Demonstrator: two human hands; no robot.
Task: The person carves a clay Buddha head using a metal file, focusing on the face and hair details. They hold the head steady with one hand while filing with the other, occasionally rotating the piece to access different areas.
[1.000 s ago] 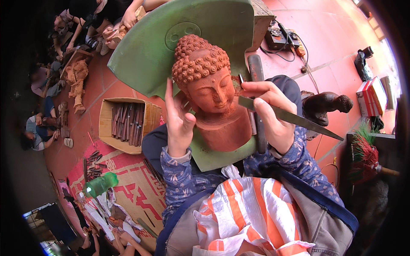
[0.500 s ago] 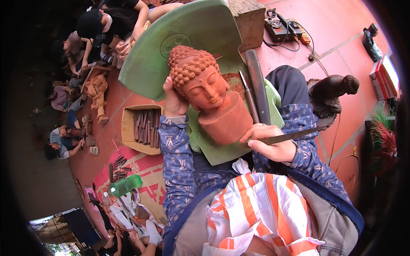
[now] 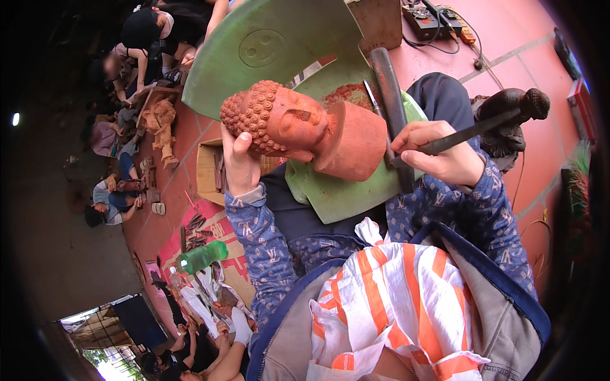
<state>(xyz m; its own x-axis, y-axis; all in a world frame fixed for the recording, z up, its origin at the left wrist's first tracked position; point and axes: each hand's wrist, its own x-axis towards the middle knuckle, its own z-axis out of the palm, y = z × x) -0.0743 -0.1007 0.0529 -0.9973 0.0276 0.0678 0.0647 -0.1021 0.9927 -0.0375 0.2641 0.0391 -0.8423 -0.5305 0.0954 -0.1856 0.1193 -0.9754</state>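
Carved head tipped on its side over the lap.

The left hand [image 3: 240, 166] clasps the curled crown of the reddish-brown carved wooden head [image 3: 304, 127], lying at its two o'clock on green foam sheet [image 3: 337, 190]; the right hand [image 3: 445, 155] grips a dark metal chisel [image 3: 473, 130].

Count, my own view: one carved reddish wooden head [image 3: 298, 127], gripped at the curled crown by my left hand [image 3: 240, 166]. One long dark chisel [image 3: 473, 130], closed in my right hand [image 3: 445, 155]. One thin metal tool [image 3: 376, 108] and one dark mallet [image 3: 391, 101] lying on one green board [image 3: 343, 193] across my lap. One dark carved figure [image 3: 511, 117] on the floor. One open box of chisels [image 3: 213, 171]. One green bottle [image 3: 202, 257]
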